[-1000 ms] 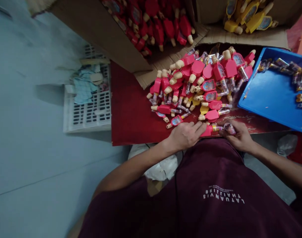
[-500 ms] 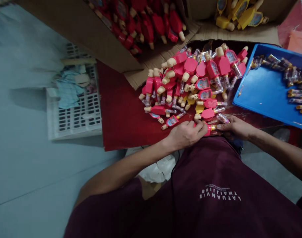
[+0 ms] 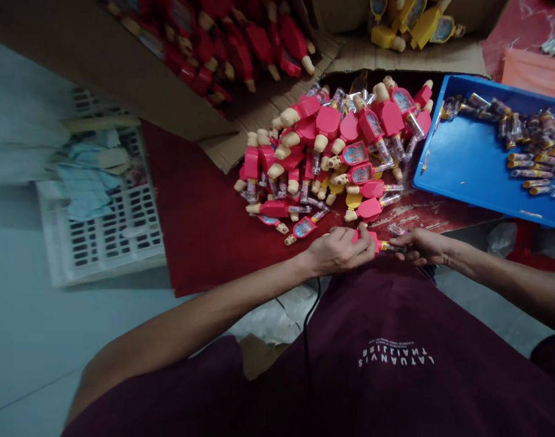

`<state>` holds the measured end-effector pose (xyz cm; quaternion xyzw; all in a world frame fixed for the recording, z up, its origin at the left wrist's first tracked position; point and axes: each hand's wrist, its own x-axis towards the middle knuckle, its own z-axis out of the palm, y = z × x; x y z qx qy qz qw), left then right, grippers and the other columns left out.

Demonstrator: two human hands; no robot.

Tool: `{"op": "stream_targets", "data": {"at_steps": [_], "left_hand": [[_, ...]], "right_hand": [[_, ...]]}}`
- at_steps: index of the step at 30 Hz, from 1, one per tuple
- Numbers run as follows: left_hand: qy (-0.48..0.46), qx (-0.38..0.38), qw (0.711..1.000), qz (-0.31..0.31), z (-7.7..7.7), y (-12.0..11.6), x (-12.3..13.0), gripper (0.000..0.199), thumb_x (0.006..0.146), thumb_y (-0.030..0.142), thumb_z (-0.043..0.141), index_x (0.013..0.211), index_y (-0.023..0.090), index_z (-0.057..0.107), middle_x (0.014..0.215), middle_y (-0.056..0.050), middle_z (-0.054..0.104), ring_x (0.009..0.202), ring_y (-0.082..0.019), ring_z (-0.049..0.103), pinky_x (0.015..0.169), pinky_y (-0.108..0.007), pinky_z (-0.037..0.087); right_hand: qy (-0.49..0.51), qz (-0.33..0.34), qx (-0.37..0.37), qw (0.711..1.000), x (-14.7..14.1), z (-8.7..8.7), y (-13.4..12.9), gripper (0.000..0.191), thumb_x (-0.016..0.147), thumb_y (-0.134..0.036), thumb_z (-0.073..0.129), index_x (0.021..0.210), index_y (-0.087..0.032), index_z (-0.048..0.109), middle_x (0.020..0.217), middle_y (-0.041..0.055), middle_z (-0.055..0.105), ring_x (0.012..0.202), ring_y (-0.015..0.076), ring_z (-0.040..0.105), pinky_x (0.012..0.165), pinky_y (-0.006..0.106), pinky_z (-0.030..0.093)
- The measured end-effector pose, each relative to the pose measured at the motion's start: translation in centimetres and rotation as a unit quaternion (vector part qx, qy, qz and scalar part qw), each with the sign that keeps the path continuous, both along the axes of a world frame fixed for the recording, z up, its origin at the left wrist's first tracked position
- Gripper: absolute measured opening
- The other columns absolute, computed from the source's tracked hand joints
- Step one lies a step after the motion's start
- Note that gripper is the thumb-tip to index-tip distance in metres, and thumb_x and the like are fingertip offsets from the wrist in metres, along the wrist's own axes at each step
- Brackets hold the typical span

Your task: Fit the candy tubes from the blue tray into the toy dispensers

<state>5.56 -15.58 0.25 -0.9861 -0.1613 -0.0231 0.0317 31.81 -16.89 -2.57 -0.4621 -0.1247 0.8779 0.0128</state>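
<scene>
My left hand (image 3: 345, 249) is closed around a pink toy (image 3: 371, 241) at the table's front edge, its fingers covering much of it. A small clear tube with a yellow end (image 3: 390, 246) sticks out of the toy's right side. My right hand (image 3: 416, 246) pinches that tube's far end, and a second clear tube (image 3: 396, 230) shows by its fingers. Just beyond both hands lies a pile of pink toys (image 3: 327, 121) with beige ends, many with clear tubes attached and a few yellow ones among them.
A blue tray (image 3: 472, 164) of small tubes (image 3: 532, 130) stands at right. Cardboard boxes behind hold red toys (image 3: 241, 54) and yellow toys (image 3: 425, 30). A white crate (image 3: 108, 237) with cloth is left of the red table (image 3: 190, 243).
The camera view has shifted, so the table and crate appear further left. Both hands still hold the pink toy and tube; the second tube now sits lower behind my right fingers.
</scene>
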Motion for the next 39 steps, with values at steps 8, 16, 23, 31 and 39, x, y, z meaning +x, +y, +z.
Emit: {"op": "stream_targets", "data": {"at_steps": [8, 16, 23, 31, 39], "left_hand": [[0.007, -0.067, 0.994, 0.083, -1.3, 0.3, 0.7, 0.031, 0.099, 0.016, 0.040, 0.123, 0.015, 0.059, 0.115, -0.014, 0.071, 0.081, -0.021, 0.066, 0.063, -0.033, 0.047], [-0.099, -0.387, 0.881, 0.254, -1.4, 0.1, 0.9, 0.042, 0.094, 0.043, 0.058, 0.127, 0.018, 0.057, 0.112, -0.009, 0.070, 0.097, -0.024, 0.068, 0.081, -0.035, 0.053], [-0.144, -0.555, 0.783, 0.242, -0.3, 0.5, 0.8, 0.043, 0.093, 0.053, 0.056, 0.116, 0.017, 0.059, 0.092, -0.005, 0.069, 0.079, -0.019, 0.065, 0.075, -0.031, 0.051], [-0.007, -0.201, 0.960, 0.192, 0.9, -1.1, 2.1, 0.036, 0.097, 0.031, 0.051, 0.128, 0.013, 0.058, 0.116, -0.014, 0.068, 0.089, -0.025, 0.068, 0.070, -0.035, 0.054], [-0.013, -0.145, 0.981, 0.129, -0.4, 0.4, 1.9, 0.032, 0.100, 0.019, 0.041, 0.124, 0.015, 0.061, 0.114, -0.014, 0.070, 0.093, -0.024, 0.067, 0.074, -0.035, 0.052]], "right_hand": [[-0.146, -0.047, 0.456, 0.877, -0.2, 0.2, -1.9, 0.027, 0.083, -0.038, 0.072, 0.101, -0.017, 0.069, 0.081, 0.0052, 0.068, 0.072, 0.0165, 0.061, 0.065, 0.029, 0.052], [-0.142, -0.024, 0.749, 0.647, 0.6, 0.5, -1.9, 0.032, 0.092, -0.018, 0.062, 0.123, -0.023, 0.065, 0.105, 0.0081, 0.070, 0.092, 0.0199, 0.067, 0.079, 0.034, 0.054], [-0.093, 0.031, 0.809, 0.580, 1.6, 0.9, -1.6, 0.040, 0.090, -0.015, 0.063, 0.129, -0.026, 0.061, 0.112, 0.0098, 0.064, 0.098, 0.0202, 0.066, 0.079, 0.035, 0.056], [-0.170, 0.049, 0.682, 0.710, 1.8, 1.2, -1.2, 0.024, 0.090, -0.033, 0.065, 0.110, -0.021, 0.070, 0.096, 0.0075, 0.070, 0.085, 0.0196, 0.066, 0.076, 0.033, 0.052], [-0.127, 0.013, 0.341, 0.931, 0.6, 1.3, 0.0, 0.041, 0.083, -0.055, 0.067, 0.085, -0.014, 0.065, 0.074, 0.0070, 0.067, 0.052, 0.0117, 0.050, 0.046, 0.025, 0.040]]}}
